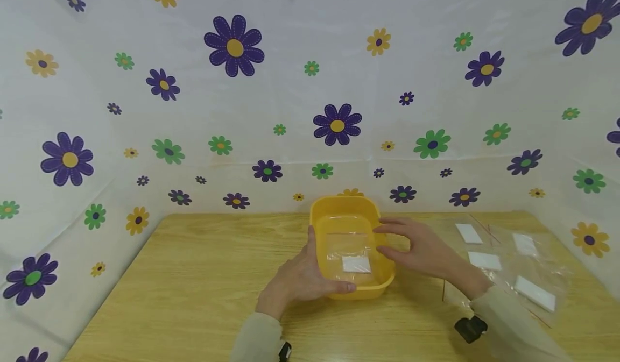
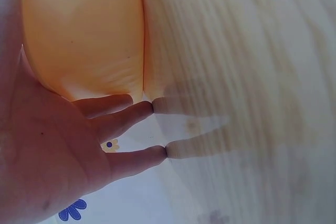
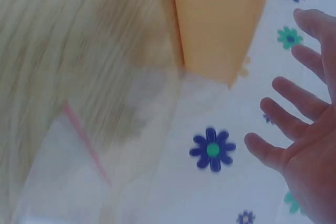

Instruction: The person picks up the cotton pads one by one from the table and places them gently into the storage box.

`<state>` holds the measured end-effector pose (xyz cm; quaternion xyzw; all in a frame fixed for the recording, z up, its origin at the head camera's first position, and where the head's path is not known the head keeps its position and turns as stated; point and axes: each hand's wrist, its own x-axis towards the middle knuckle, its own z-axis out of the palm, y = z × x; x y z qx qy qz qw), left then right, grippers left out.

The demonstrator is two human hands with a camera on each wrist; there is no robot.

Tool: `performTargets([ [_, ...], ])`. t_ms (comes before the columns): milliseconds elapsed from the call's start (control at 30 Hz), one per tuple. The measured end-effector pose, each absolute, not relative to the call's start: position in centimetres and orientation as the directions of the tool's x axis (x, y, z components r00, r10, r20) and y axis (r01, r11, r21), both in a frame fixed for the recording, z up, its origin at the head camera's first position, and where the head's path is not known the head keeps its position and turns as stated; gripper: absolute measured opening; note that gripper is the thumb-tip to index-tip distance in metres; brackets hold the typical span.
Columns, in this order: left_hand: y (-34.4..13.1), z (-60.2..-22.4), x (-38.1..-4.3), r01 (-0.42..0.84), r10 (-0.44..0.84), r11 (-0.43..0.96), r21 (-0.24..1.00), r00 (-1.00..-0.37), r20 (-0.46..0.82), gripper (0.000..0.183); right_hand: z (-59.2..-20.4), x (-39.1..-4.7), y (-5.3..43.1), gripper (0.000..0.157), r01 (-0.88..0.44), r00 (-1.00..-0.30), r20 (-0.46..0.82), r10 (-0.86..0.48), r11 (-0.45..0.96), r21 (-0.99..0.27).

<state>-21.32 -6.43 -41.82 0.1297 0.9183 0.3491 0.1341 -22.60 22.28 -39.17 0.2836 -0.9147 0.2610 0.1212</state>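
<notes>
A yellow plastic basin (image 1: 346, 203) stands on the wooden table in front of me. Inside it lies a clear zip bag (image 1: 339, 246) holding a white rectangular piece (image 1: 356, 264). My left hand (image 1: 305, 276) rests against the basin's near left corner, its thumb laid along the near rim. In the left wrist view the fingers (image 2: 128, 163) of that hand are straight and spread beside the yellow wall, some tips reaching the tabletop. Over the right rim is my right hand (image 1: 421, 246), fingers spread and nothing held; in the right wrist view it appears apart from the basin wall.
Several more clear zip bags with red seal strips, each with a white piece (image 1: 534, 293), lie on the right of the table (image 1: 203, 286). A white flowered cloth (image 1: 290, 93) hangs behind the table and along both sides.
</notes>
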Motion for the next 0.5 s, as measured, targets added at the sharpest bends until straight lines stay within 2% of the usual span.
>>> performTargets([
  [133, -6.4, -41.9, -21.3, 0.153, 0.338, 0.712, 0.686, -0.93, -0.144, 0.149, -38.9, -21.7, 24.4, 0.046, -0.549, -0.823, 0.404, -0.399, 0.743, -0.384],
  [333, -6.4, -41.9, -21.2, 0.142, 0.33, 0.722, 0.677, -0.931, -0.156, 0.15, -39.0, -21.0, 27.0, 0.053, -0.499, -0.824, 0.475, -0.308, 0.791, -0.353],
  [500, -6.5, -41.8, -21.2, 0.146, 0.335, 0.716, 0.682, -0.93, -0.152, 0.15, -39.8, -21.5, 29.3, 0.059, -0.39, -0.871, 0.452, -0.194, 0.832, -0.394],
])
